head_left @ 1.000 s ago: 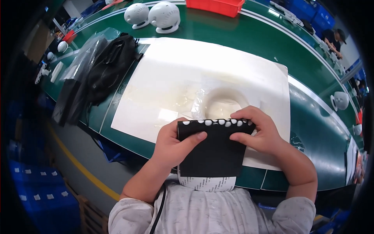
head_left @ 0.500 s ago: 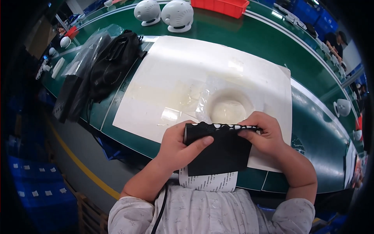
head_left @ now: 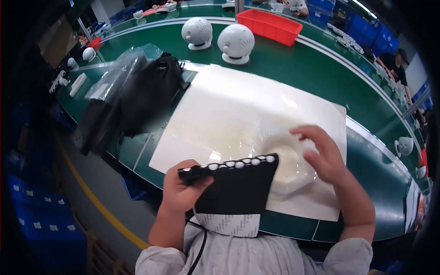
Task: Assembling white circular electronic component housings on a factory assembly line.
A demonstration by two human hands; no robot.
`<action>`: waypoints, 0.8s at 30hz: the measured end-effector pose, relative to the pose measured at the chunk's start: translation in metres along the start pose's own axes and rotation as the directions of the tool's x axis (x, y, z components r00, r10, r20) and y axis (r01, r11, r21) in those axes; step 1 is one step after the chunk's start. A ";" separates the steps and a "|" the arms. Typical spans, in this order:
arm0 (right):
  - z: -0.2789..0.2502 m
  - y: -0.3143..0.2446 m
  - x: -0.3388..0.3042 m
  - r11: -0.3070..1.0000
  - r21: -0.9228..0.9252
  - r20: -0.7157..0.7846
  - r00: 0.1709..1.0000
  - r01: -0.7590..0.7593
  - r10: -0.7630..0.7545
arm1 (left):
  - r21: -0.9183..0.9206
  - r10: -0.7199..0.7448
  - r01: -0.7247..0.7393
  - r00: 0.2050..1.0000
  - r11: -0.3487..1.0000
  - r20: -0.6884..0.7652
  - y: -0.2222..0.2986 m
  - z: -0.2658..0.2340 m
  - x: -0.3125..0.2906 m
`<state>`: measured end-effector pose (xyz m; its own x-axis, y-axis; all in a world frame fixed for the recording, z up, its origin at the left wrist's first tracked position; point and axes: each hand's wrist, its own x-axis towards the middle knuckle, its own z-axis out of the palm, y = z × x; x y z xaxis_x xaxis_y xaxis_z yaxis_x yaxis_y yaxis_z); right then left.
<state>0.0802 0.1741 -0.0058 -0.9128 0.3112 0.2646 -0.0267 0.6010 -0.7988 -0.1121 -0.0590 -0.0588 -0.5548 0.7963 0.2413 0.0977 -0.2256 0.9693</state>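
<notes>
My left hand grips the left end of a black perforated sheet, thumb on the near face and the other fingers mostly hidden behind it. White shows through a row of holes along the sheet's upper edge. Below the black part hangs a white printed backing, close to my shirt. My right hand is off the sheet, its fingers apart and holding nothing. It hovers at the right side of a whitish round ring-shaped thing with clear plastic about it, partly behind the sheet.
A white board lies on the green table. To its left are a black bag and a clear plastic bag. Two white rounded devices and a red bin stand at the back. A co-worker is at far right.
My right hand has let go of the sheet and moved up, its fingers opening. My left hand has carried the sheet left and slightly down, its right end now raised. The view has shifted.
</notes>
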 end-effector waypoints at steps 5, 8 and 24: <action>0.025 0.034 0.111 0.878 -0.478 -0.016 1.000 -0.006 -0.001 | 0.147 -0.103 0.113 0.992 0.983 -0.073 -0.009 -0.014 0.009; 0.044 0.058 0.182 0.775 -0.623 0.050 0.984 -0.104 0.172 | 0.008 -0.107 0.109 0.985 0.994 -0.132 -0.014 -0.014 0.005; 0.003 0.104 0.226 0.641 -0.681 -0.444 0.896 -0.353 0.022 | 0.154 -0.165 0.169 0.985 0.974 -0.039 -0.009 -0.027 0.008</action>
<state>-0.1304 0.3048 -0.0307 -0.6375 0.6188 0.4590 0.5828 0.7770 -0.2379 -0.1400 -0.0658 -0.0670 -0.5954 0.7998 0.0758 0.1281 0.0013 0.9918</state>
